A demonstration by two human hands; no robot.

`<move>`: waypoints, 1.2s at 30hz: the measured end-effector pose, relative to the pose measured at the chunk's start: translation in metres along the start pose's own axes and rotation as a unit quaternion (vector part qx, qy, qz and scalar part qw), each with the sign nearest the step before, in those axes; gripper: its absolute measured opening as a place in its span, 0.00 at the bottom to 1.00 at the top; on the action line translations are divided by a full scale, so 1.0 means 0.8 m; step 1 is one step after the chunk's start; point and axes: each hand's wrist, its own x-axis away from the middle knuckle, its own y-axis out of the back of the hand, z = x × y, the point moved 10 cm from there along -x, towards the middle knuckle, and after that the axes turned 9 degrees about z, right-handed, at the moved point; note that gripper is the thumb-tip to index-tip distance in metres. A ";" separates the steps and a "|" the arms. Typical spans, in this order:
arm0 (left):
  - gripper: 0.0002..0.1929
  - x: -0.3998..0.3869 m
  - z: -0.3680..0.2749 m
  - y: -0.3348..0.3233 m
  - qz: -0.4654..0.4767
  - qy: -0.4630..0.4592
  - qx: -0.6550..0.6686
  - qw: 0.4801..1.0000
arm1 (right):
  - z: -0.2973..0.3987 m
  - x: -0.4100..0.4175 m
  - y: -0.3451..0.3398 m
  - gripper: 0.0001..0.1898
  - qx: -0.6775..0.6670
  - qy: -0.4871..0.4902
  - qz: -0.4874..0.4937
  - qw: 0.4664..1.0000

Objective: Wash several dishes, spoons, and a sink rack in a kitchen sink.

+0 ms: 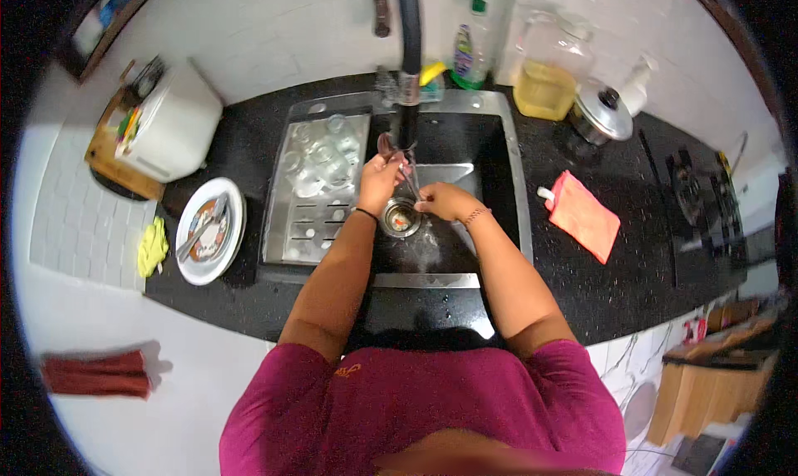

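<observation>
Both hands are over the black sink basin [449,251], just below the black faucet [408,95]. My left hand [379,180] grips shiny metal cutlery [411,175]; a rounded end above the fingers looks like a spoon bowl. My right hand [446,201] pinches the lower end of the cutlery between thumb and fingers. Blur and the fingers hide how many pieces there are. Beneath the hands, the drain strainer [401,219] holds small food scraps. To the left, several clear glasses [327,155] stand on the steel drainboard [299,236].
A white plate [187,261] with cutlery and food residue lies left, near a yellow cloth [151,246]. Behind the sink stands a green dish-soap bottle [469,55]. Rightward are a glass jug [548,77], a lidded pot [601,114], an orange cloth [584,217] and a stove [701,195].
</observation>
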 end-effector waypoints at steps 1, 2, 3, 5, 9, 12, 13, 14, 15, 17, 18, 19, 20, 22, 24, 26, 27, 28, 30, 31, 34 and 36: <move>0.10 0.005 -0.004 0.015 -0.050 -0.010 0.034 0.998 | 0.013 0.001 0.003 0.13 -0.021 0.034 -0.017 0.999; 0.10 0.003 0.001 0.030 -0.083 -0.060 0.095 0.990 | 0.013 0.004 0.000 0.12 0.011 0.015 -0.009 1.000; 0.10 0.003 -0.010 0.024 -0.087 -0.074 0.114 0.987 | 0.002 0.001 -0.014 0.11 0.008 0.020 0.035 0.999; 0.11 0.008 -0.020 0.032 -0.123 -0.090 0.128 0.980 | -0.011 -0.010 -0.036 0.11 0.022 0.038 0.088 0.995; 0.12 0.020 -0.038 0.037 -0.133 -0.154 0.181 0.962 | -0.016 -0.020 -0.064 0.13 -0.016 0.053 0.163 0.985; 0.09 0.033 -0.056 0.026 -0.107 -0.191 0.097 0.971 | 0.001 -0.011 -0.051 0.16 0.005 0.058 0.131 0.990; 0.09 0.040 -0.062 0.019 -0.086 -0.211 0.068 0.971 | 0.007 -0.007 -0.045 0.17 0.052 0.049 0.111 0.991; 0.09 0.048 -0.061 0.017 -0.079 -0.203 0.069 0.974 | 0.003 -0.012 -0.048 0.19 0.046 0.055 0.124 0.990; 0.09 0.058 -0.069 0.014 -0.070 -0.193 0.069 0.976 | 0.003 -0.011 -0.047 0.19 0.050 0.060 0.125 0.989; 0.09 0.075 -0.078 0.026 -0.090 -0.171 0.094 0.977 | 0.002 -0.009 -0.041 0.20 0.010 0.077 0.112 0.991; 0.09 0.084 -0.079 0.033 -0.102 -0.145 0.122 0.977 | 0.002 -0.008 -0.040 0.21 0.010 0.083 0.107 0.991; 0.09 0.095 -0.091 0.039 -0.107 -0.146 0.121 0.976 | -0.001 -0.008 -0.043 0.21 -0.003 0.083 0.119 0.989; 0.09 0.105 -0.102 0.047 -0.109 -0.134 0.123 0.977 | -0.005 -0.005 -0.043 0.21 -0.022 0.083 0.125 0.988; 0.12 0.121 -0.113 0.072 -0.121 -0.115 0.110 0.980 | 0.001 0.004 -0.042 0.21 -0.038 0.086 0.133 0.987; 0.12 0.142 -0.129 0.107 -0.151 -0.139 0.038 0.978 | -0.003 0.006 -0.038 0.21 -0.051 0.092 0.108 0.989; 0.16 0.165 -0.158 0.153 -0.189 -0.164 -0.166 0.954 | -0.006 0.010 -0.038 0.21 -0.072 0.056 0.120 0.989; 0.19 0.174 -0.173 0.171 -0.189 -0.116 -0.264 0.939 | -0.016 0.013 -0.042 0.20 -0.097 0.016 0.128 0.987; 0.20 0.184 -0.188 0.190 -0.190 -0.108 -0.342 0.914 | -0.020 0.013 -0.040 0.20 -0.069 0.007 0.116 0.991; 0.22 0.199 -0.200 0.235 -0.201 -0.084 -0.442 0.870 | -0.033 0.011 -0.041 0.20 -0.060 -0.001 0.103 0.993; 0.23 0.208 -0.204 0.258 -0.213 -0.068 -0.465 0.856 | -0.034 0.016 -0.042 0.20 -0.064 -0.009 0.102 0.993; 0.25 0.227 -0.193 0.335 -0.215 0.022 -0.536 0.816 | -0.052 0.010 -0.040 0.17 -0.087 -0.037 0.055 0.994; 0.23 0.233 -0.172 0.378 -0.216 0.063 -0.563 0.796 | -0.054 0.014 -0.029 0.16 -0.084 -0.025 0.010 0.996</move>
